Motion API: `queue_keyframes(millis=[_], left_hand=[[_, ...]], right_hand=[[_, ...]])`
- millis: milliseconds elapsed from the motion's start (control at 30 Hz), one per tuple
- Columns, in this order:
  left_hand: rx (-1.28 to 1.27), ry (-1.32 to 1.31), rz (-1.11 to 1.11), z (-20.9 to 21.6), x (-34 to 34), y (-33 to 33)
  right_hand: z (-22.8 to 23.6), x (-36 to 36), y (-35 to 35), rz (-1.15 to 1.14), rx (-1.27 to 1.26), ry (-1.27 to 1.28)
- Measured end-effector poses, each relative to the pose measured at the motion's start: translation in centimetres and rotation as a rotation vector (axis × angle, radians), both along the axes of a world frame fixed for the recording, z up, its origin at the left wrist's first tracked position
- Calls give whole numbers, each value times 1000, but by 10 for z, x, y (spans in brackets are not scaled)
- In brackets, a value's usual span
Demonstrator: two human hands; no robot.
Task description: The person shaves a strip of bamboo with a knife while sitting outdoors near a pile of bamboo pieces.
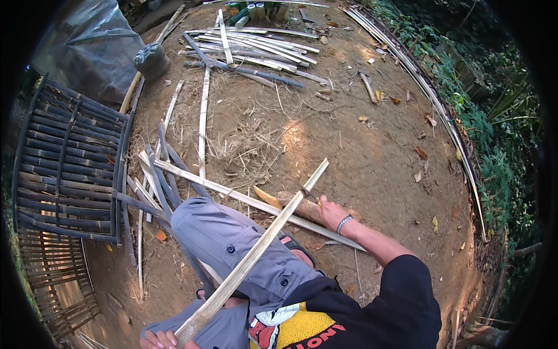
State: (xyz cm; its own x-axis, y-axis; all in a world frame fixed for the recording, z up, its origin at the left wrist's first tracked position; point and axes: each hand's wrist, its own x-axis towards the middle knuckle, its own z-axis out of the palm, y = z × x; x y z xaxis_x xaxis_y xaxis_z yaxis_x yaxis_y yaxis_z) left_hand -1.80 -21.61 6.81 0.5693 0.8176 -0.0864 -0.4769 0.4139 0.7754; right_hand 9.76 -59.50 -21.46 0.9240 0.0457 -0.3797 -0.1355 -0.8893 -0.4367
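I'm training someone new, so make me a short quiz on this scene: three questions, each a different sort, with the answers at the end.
1. Multiple choice: which part of the long bamboo strip does the left hand hold?
A) its middle
B) the end nearest the body
C) the far end

2. True or false: the dark slatted rack is on the person's left.

3. Fill in the blank: the right hand holds a ____ toward the strip's far end.

Key:
1. B, the end nearest the body
2. True
3. knife
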Motion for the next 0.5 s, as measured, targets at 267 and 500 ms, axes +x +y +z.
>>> queue_keyframes(millis=[267, 500], left_hand=[[37, 70, 54, 4, -12, 26], [89, 100, 220, 1, -4, 21]], right_hand=[[-41, 15, -19, 50, -20, 10], [16, -6, 31, 159, 81, 116]])
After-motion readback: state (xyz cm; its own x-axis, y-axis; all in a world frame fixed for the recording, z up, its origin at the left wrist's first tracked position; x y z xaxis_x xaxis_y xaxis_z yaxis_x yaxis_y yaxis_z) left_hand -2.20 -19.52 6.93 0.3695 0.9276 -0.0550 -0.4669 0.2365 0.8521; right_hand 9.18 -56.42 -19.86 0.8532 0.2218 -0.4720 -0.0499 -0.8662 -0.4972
